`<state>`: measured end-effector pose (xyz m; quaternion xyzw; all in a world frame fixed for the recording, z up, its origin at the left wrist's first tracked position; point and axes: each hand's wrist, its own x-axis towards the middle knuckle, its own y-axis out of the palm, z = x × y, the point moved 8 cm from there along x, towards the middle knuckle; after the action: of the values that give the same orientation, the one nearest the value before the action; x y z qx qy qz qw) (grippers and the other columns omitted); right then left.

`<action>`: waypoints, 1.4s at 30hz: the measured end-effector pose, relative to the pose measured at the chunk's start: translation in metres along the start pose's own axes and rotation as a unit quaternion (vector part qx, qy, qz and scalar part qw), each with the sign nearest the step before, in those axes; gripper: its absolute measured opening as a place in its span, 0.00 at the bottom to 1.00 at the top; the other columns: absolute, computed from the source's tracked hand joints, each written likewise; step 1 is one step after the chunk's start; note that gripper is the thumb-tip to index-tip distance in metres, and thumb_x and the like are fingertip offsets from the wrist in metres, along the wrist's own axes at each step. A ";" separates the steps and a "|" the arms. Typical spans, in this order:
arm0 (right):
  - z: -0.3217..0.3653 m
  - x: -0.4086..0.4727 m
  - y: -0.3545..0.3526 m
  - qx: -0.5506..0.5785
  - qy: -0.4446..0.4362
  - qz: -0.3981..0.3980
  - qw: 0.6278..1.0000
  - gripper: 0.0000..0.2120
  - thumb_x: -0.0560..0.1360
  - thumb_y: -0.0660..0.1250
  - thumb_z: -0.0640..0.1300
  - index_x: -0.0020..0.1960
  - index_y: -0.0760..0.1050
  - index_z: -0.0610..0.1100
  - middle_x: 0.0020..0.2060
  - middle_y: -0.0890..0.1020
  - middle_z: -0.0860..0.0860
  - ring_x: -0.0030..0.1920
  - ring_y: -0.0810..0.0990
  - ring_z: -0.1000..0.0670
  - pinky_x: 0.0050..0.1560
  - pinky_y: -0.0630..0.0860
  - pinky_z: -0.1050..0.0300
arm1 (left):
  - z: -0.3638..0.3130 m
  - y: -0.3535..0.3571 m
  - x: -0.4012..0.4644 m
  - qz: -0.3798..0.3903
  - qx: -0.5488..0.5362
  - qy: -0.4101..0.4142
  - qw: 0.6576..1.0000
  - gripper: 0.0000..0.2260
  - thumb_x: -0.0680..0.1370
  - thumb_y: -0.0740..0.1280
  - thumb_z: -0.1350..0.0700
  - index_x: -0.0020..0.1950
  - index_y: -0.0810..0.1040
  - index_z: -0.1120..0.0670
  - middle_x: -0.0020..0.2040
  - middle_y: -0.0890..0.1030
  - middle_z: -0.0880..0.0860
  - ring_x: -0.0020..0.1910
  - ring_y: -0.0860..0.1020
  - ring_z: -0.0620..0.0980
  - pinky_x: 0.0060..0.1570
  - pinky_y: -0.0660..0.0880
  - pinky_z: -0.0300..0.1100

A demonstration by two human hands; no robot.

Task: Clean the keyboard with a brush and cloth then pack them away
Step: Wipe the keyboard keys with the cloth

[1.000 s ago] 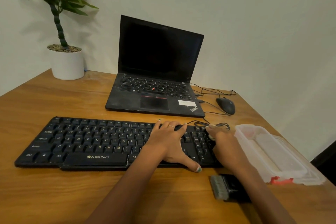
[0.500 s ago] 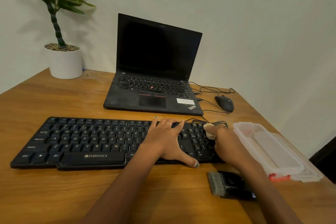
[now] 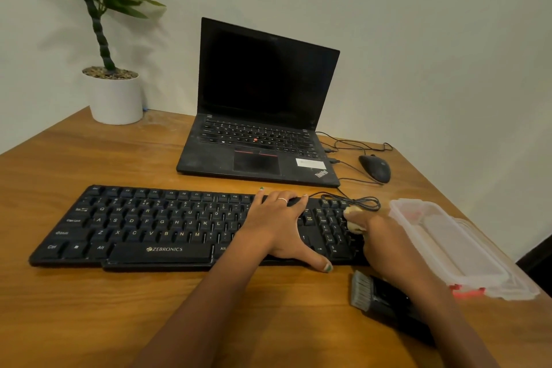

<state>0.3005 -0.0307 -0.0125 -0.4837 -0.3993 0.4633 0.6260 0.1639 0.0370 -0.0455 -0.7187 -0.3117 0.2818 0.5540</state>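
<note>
Fingers (image 3: 354, 222) of the right hand (image 3: 385, 242) are bunched around a small pale cloth (image 3: 352, 219), pressing it onto the keys at the right end of the black keyboard (image 3: 155, 227), over the number pad. Only a little of the cloth shows past the knuckles. The left hand (image 3: 277, 224) lies flat on the keyboard just left of that spot, its fingers spread and reaching to the far edge, the thumb stretched out over the near edge onto the wooden tabletop (image 3: 89, 308); a thin ring sits on one finger. The keyboard lies lengthwise across the tabletop, its cable (image 3: 352, 200) looped at the far right corner. Near the right forearm, on the tabletop in front of the keyboard, rests a black brush (image 3: 376, 296) with grey bristles pointing left, partly hidden by the arm. To the right stands a clear plastic container (image 3: 448, 248) with red clips, close to the table's edge. Behind the keyboard is an open laptop (image 3: 263, 116) with a dark screen, a black mouse (image 3: 375, 168) to its right, and a potted plant (image 3: 115, 95) at the far left corner.
</note>
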 end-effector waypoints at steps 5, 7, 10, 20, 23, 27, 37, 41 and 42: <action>-0.022 -0.023 -0.006 -0.037 -0.017 0.076 0.996 0.25 0.77 0.60 0.37 0.70 0.65 0.55 0.59 0.76 0.48 0.51 0.75 0.52 0.41 0.69 0.69 | -0.002 0.002 0.001 0.003 -0.001 0.000 1.000 0.56 0.62 0.65 0.23 0.80 0.45 0.48 0.80 0.49 0.51 0.78 0.46 0.53 0.75 0.38 0.57; -0.016 -0.013 -0.005 -0.029 -0.021 0.054 0.998 0.23 0.77 0.60 0.36 0.68 0.69 0.53 0.59 0.77 0.47 0.52 0.76 0.50 0.46 0.71 0.66 | -0.001 0.002 0.001 0.006 0.001 -0.003 1.000 0.56 0.63 0.65 0.23 0.80 0.45 0.48 0.80 0.49 0.51 0.78 0.46 0.54 0.75 0.38 0.57; -0.001 0.005 0.000 -0.001 -0.012 -0.020 1.000 0.26 0.74 0.60 0.32 0.69 0.69 0.51 0.60 0.77 0.46 0.58 0.76 0.48 0.56 0.71 0.59 | 0.000 0.002 0.000 0.011 0.005 -0.004 1.000 0.56 0.62 0.65 0.23 0.80 0.44 0.48 0.80 0.48 0.51 0.78 0.46 0.54 0.75 0.38 0.57; -0.002 -0.009 -0.008 -0.035 -0.023 0.043 0.998 0.27 0.75 0.60 0.31 0.70 0.67 0.53 0.64 0.74 0.48 0.60 0.74 0.50 0.54 0.71 0.63 | -0.002 0.004 0.002 0.012 0.004 -0.002 1.000 0.56 0.62 0.64 0.22 0.80 0.45 0.48 0.80 0.48 0.51 0.78 0.46 0.53 0.75 0.39 0.58; 0.006 -0.001 -0.005 -0.015 -0.024 0.017 0.999 0.29 0.74 0.60 0.31 0.70 0.67 0.52 0.65 0.74 0.48 0.62 0.73 0.49 0.60 0.70 0.59 | 0.001 0.003 0.003 0.010 0.000 -0.010 1.000 0.56 0.63 0.64 0.22 0.80 0.45 0.48 0.80 0.48 0.50 0.78 0.46 0.53 0.75 0.41 0.59; -0.011 -0.014 -0.010 -0.008 0.026 0.052 0.998 0.26 0.77 0.58 0.33 0.71 0.65 0.52 0.62 0.74 0.46 0.56 0.75 0.50 0.52 0.72 0.60 | 0.002 0.002 0.003 0.006 0.000 -0.013 1.000 0.56 0.63 0.64 0.22 0.80 0.45 0.48 0.80 0.49 0.50 0.78 0.47 0.54 0.75 0.41 0.58; 0.011 -0.048 0.003 0.035 -0.125 0.001 0.992 0.27 0.71 0.61 0.26 0.66 0.72 0.46 0.67 0.72 0.48 0.69 0.67 0.47 0.67 0.59 0.59 | 0.002 0.004 0.004 0.009 0.004 -0.019 1.000 0.56 0.62 0.63 0.22 0.80 0.44 0.48 0.80 0.48 0.50 0.78 0.46 0.54 0.75 0.40 0.58; -0.024 -0.026 -0.004 0.090 0.058 0.031 0.994 0.25 0.77 0.62 0.37 0.72 0.63 0.48 0.67 0.70 0.44 0.65 0.70 0.45 0.66 0.67 0.54 | 0.002 0.003 0.004 0.009 0.000 -0.020 1.000 0.57 0.62 0.64 0.22 0.80 0.44 0.48 0.80 0.49 0.51 0.78 0.46 0.54 0.75 0.40 0.58; -0.015 -0.028 -0.002 0.070 0.045 0.043 0.996 0.24 0.77 0.62 0.38 0.72 0.62 0.47 0.68 0.68 0.44 0.67 0.69 0.43 0.69 0.64 0.54 | 0.003 0.003 0.004 0.007 0.002 -0.020 1.000 0.57 0.62 0.64 0.22 0.80 0.44 0.48 0.80 0.49 0.51 0.78 0.46 0.54 0.75 0.40 0.58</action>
<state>0.3080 -0.0617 -0.0156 -0.4759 -0.3161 0.4942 0.6553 0.1648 0.0408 -0.0491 -0.7143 -0.3169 0.3007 0.5467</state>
